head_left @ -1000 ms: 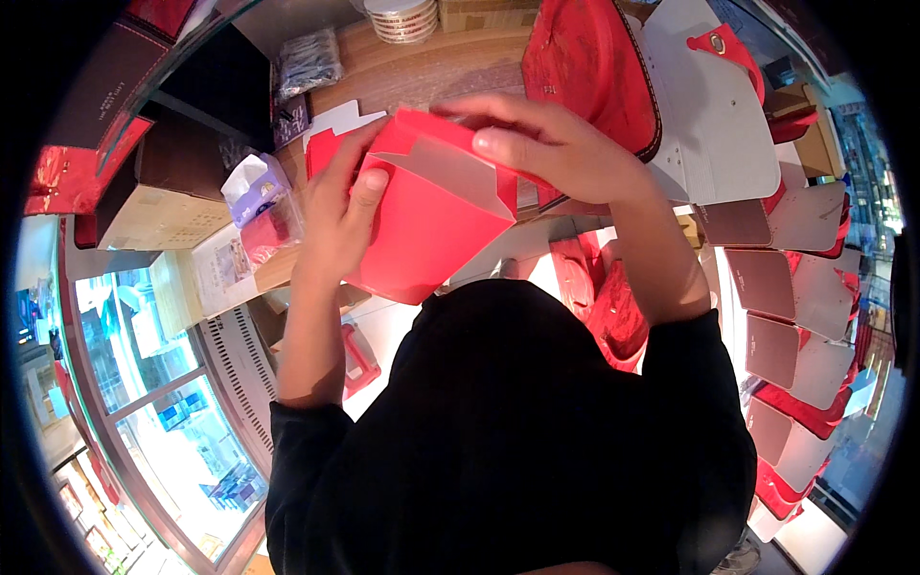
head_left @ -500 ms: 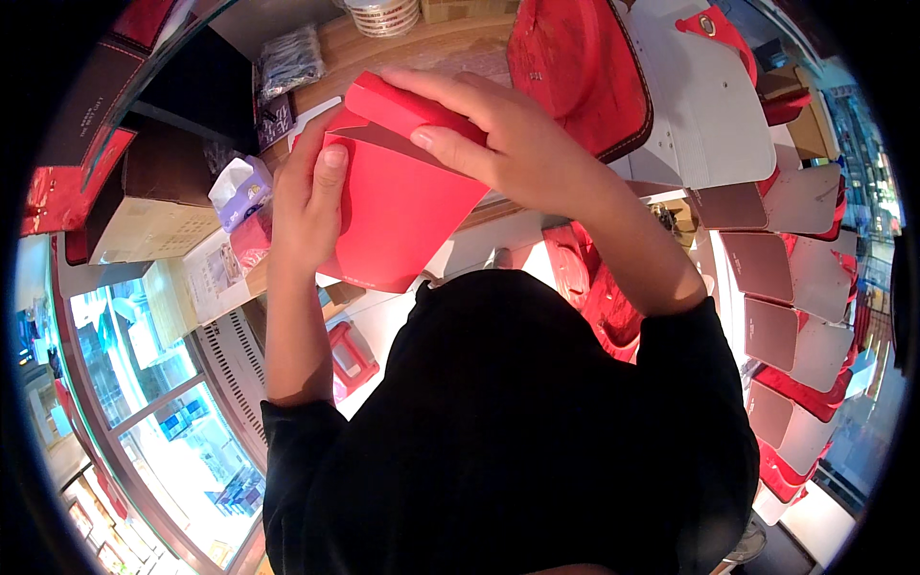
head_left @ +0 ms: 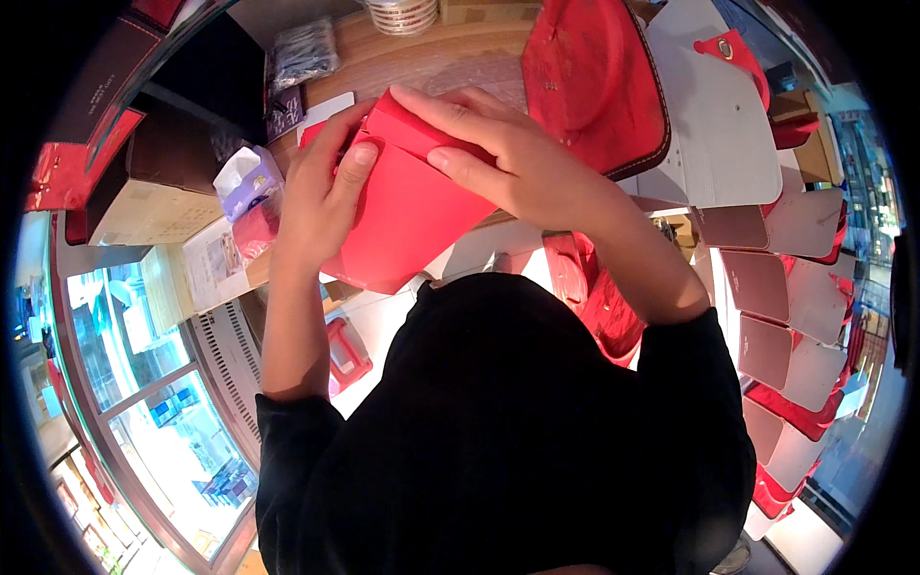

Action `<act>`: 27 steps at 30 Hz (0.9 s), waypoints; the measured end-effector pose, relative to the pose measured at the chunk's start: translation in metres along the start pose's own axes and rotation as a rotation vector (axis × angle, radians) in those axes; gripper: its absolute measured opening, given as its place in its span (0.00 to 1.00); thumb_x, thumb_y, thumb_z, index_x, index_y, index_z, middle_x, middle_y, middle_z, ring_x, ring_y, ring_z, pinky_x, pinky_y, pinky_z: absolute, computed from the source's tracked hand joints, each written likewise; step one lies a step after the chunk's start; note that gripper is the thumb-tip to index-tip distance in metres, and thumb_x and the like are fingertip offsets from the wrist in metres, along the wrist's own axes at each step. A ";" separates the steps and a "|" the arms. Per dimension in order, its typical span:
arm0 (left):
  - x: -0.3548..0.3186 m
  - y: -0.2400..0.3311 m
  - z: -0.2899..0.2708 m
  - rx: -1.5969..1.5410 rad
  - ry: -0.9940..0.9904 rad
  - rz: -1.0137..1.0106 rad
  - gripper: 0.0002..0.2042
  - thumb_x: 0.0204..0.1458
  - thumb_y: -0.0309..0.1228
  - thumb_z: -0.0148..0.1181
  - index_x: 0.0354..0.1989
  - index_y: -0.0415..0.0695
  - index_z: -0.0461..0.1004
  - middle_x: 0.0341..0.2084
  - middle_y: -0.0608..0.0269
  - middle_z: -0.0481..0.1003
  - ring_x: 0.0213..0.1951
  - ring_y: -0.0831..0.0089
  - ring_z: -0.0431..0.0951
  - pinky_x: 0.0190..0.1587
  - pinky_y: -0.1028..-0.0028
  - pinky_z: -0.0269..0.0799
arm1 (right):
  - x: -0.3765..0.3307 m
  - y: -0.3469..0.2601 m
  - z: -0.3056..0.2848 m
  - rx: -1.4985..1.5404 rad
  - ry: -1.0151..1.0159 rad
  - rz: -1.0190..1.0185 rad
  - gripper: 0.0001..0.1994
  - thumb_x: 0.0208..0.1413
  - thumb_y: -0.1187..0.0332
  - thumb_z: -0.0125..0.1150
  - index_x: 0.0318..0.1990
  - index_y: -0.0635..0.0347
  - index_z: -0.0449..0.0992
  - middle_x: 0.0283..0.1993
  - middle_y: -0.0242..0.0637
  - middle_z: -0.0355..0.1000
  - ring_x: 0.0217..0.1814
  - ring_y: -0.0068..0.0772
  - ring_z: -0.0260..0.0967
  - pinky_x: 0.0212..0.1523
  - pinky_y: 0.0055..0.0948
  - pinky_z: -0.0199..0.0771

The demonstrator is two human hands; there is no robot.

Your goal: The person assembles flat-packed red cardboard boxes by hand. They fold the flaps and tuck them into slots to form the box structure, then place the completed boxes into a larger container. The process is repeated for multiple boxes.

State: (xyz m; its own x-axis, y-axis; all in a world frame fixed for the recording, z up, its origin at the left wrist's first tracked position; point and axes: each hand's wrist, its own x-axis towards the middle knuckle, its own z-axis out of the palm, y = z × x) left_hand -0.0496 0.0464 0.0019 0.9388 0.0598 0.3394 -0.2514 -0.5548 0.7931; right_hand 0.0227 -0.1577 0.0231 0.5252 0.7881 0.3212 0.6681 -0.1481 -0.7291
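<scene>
A red cardboard box (head_left: 412, 220) is held in the air between my hands, its broad smooth side facing up. My left hand (head_left: 321, 187) grips its left edge, the thumb lying on the red face and the fingers hidden behind. Across the far end lies a folded red flap (head_left: 412, 129), nearly flush with the box. My right hand (head_left: 513, 158) clasps this flap, with the thumb on the near side and the fingers over the far side. What the box contains, if anything, is hidden.
Behind the box is a wooden table (head_left: 383, 67) with a plastic-wrapped bundle (head_left: 305, 53) and stacked bowls (head_left: 402, 14). A purple tissue pack (head_left: 247, 182) sits at left. A large red bag (head_left: 589, 86) stands at right, beside rows of red-and-white boxes (head_left: 805, 297).
The dark gap under the flap has closed as my right hand presses it against the box. My left hand keeps its grip on the side. The whole view has shifted slightly.
</scene>
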 end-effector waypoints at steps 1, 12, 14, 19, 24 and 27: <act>0.000 0.000 0.000 -0.007 0.002 -0.001 0.21 0.56 0.44 0.47 0.50 0.39 0.67 0.40 0.49 0.74 0.45 0.58 0.74 0.48 0.67 0.66 | 0.001 -0.002 -0.001 0.008 -0.016 0.028 0.23 0.58 0.70 0.47 0.62 0.48 0.59 0.50 0.44 0.63 0.50 0.40 0.65 0.48 0.30 0.66; 0.001 -0.004 0.002 0.010 -0.014 -0.003 0.21 0.55 0.45 0.47 0.50 0.42 0.67 0.40 0.49 0.74 0.44 0.56 0.74 0.47 0.66 0.67 | 0.000 0.002 0.003 0.002 0.016 -0.010 0.22 0.55 0.65 0.52 0.59 0.46 0.64 0.50 0.50 0.63 0.50 0.46 0.65 0.49 0.34 0.66; 0.001 0.000 0.002 -0.010 -0.021 -0.020 0.21 0.55 0.45 0.47 0.51 0.43 0.67 0.39 0.49 0.74 0.44 0.55 0.74 0.47 0.66 0.67 | 0.002 0.001 0.000 -0.011 0.022 -0.003 0.21 0.55 0.63 0.53 0.58 0.47 0.66 0.51 0.50 0.63 0.50 0.47 0.65 0.50 0.34 0.66; 0.003 0.002 0.007 0.018 0.005 0.029 0.21 0.56 0.44 0.47 0.51 0.43 0.67 0.40 0.49 0.74 0.44 0.56 0.74 0.47 0.67 0.67 | 0.006 0.003 0.003 0.061 0.063 -0.060 0.24 0.50 0.60 0.59 0.57 0.50 0.67 0.54 0.53 0.60 0.54 0.48 0.63 0.53 0.35 0.65; 0.005 0.004 0.006 -0.066 0.047 -0.021 0.20 0.58 0.43 0.46 0.52 0.43 0.66 0.42 0.51 0.73 0.45 0.61 0.74 0.48 0.69 0.65 | -0.001 0.001 0.012 -0.024 0.063 -0.183 0.34 0.45 0.60 0.64 0.61 0.48 0.59 0.64 0.54 0.50 0.64 0.52 0.52 0.60 0.39 0.57; 0.002 0.000 0.006 -0.212 0.170 -0.171 0.20 0.58 0.41 0.45 0.54 0.41 0.63 0.47 0.52 0.70 0.49 0.65 0.70 0.51 0.70 0.63 | -0.003 0.010 0.004 -0.024 0.268 -0.079 0.32 0.45 0.61 0.64 0.60 0.49 0.61 0.63 0.53 0.51 0.64 0.51 0.52 0.60 0.40 0.57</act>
State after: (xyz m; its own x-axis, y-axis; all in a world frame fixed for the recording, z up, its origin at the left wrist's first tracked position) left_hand -0.0462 0.0412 -0.0002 0.9233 0.2850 0.2575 -0.1536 -0.3407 0.9275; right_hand 0.0250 -0.1589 0.0124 0.5893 0.6119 0.5276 0.7235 -0.1090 -0.6817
